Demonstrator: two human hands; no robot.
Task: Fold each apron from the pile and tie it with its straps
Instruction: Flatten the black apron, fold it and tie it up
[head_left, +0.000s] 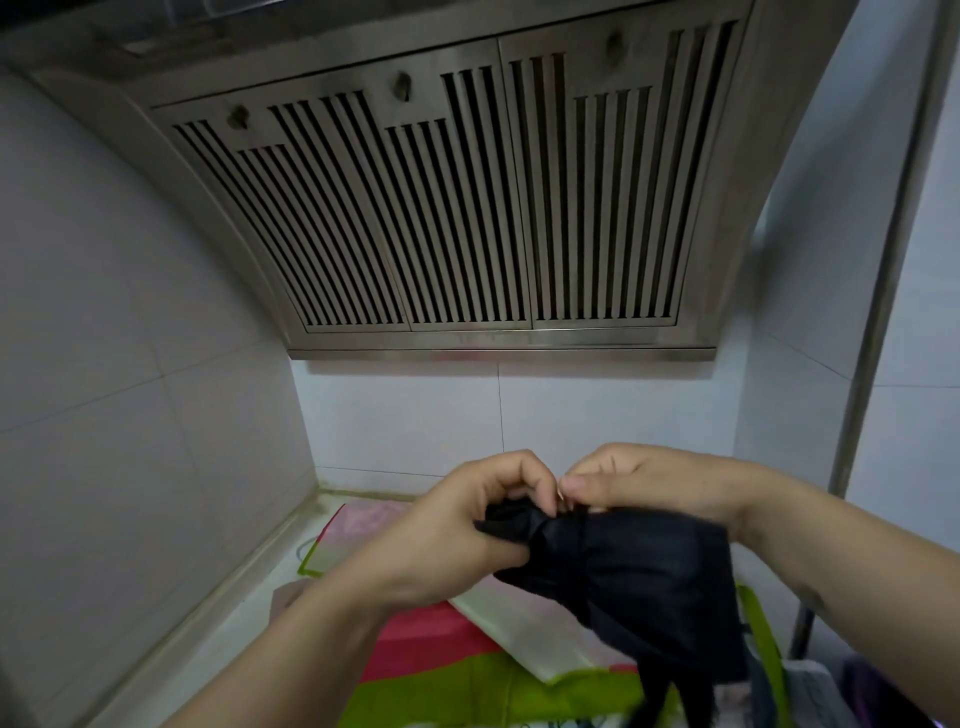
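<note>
A black apron (639, 577), folded into a thick bundle, is held in the air above the counter. My left hand (467, 530) grips its gathered left end, fingers curled round the fabric. My right hand (628, 480) pinches the fabric or a strap at the top of the bundle, right beside my left fingers. A black strap (654, 691) hangs down from the bundle. Below lies a pile of colourful aprons (441, 660) in red, green, pink and cream on the counter.
A steel range hood (467, 208) with slotted panels hangs overhead. White tiled walls (130, 364) close in on the left and back. A metal pipe (883, 291) runs down at the right. More cloth (831, 691) lies at the lower right.
</note>
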